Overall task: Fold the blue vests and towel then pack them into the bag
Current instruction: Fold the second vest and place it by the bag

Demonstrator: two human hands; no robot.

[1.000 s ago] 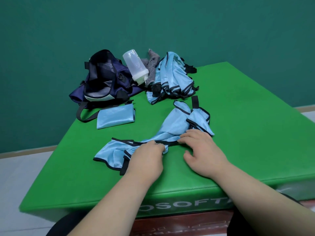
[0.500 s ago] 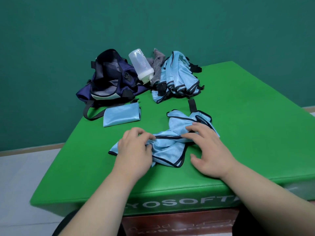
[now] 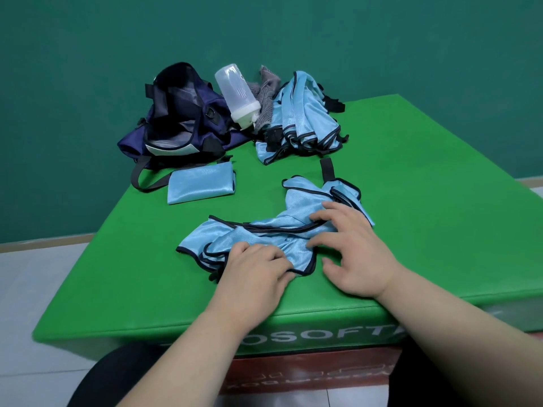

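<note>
the left hand (image 3: 255, 268) gripped the crumpled vest (image 3: 296, 204) with curled fingers, the right hand (image 3: 352, 251) pressed it with spread fingers; flattening it first would probably help folding.

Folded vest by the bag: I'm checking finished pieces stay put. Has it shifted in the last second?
No. The folded vest still lies beside the strap of the bag, just in front of it; only the camera shifted.
</note>
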